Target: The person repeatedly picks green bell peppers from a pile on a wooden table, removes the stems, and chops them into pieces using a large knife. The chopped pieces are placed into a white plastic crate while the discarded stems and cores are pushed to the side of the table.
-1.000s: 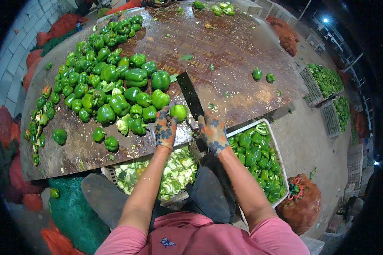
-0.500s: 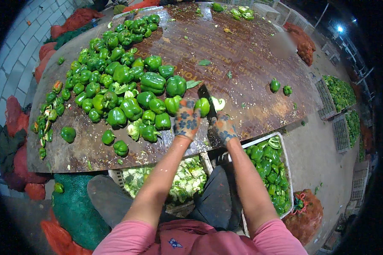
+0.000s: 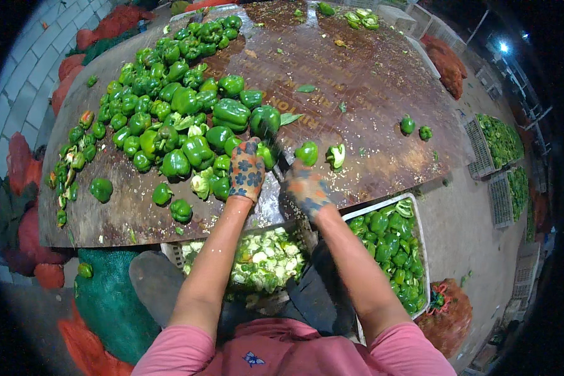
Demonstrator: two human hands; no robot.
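Note:
My left hand (image 3: 247,172), in a flower-patterned glove, is closed on a green bell pepper (image 3: 267,155) at the right edge of the pepper pile (image 3: 169,125). In my right hand (image 3: 307,191), gloved alike and blurred by motion, is a knife (image 3: 281,164). Its dark, smeared blade stands close to the right side of that pepper. To the right of the blade lie a pepper piece (image 3: 306,153) and another with pale cut flesh (image 3: 336,156). A large pepper (image 3: 265,120) sits just beyond my left hand.
Below the table edge (image 3: 138,241), one crate (image 3: 172,252) holds pale pepper scraps. A white crate (image 3: 428,276) of green peppers stands at the right. A green mesh sack (image 3: 109,307) lies at the left. Two small peppers (image 3: 408,125) rest far right on the table.
My left hand has moved left onto another pepper. The knife and right hand have shifted left and nearer me. The piece formerly beside the blade now lies apart, right of it.

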